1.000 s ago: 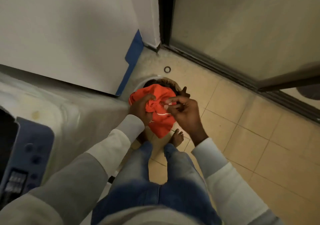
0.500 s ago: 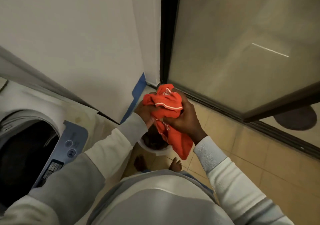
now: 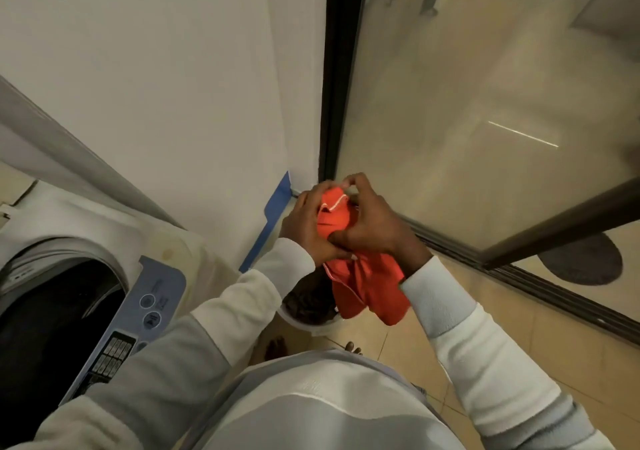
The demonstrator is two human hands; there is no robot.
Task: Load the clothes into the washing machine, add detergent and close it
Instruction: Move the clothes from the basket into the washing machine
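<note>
An orange garment (image 3: 367, 287) with white piping is bunched between both hands at chest height. My left hand (image 3: 304, 228) grips its left side, and my right hand (image 3: 374, 224) grips its top and right side; the loose end hangs down below them. Under the garment stands a white laundry basket (image 3: 311, 325) on the floor with dark clothes (image 3: 308, 302) in it. At the lower left is the top-loading washing machine (image 3: 104, 242), its dark drum opening (image 3: 52, 318) uncovered and its blue control panel (image 3: 138, 311) beside my left sleeve.
A white wall (image 3: 156, 86) rises behind the machine, with a blue strip (image 3: 273, 217) at its corner. A dark-framed glass sliding door (image 3: 485, 103) fills the right side. Beige floor tiles (image 3: 536, 363) lie to the right, and my bare feet (image 3: 277, 347) stand by the basket.
Both hands lifted the orange garment up out of the basket and bunched it tighter. The view rose and turned left, bringing the washing machine's open drum into sight.
</note>
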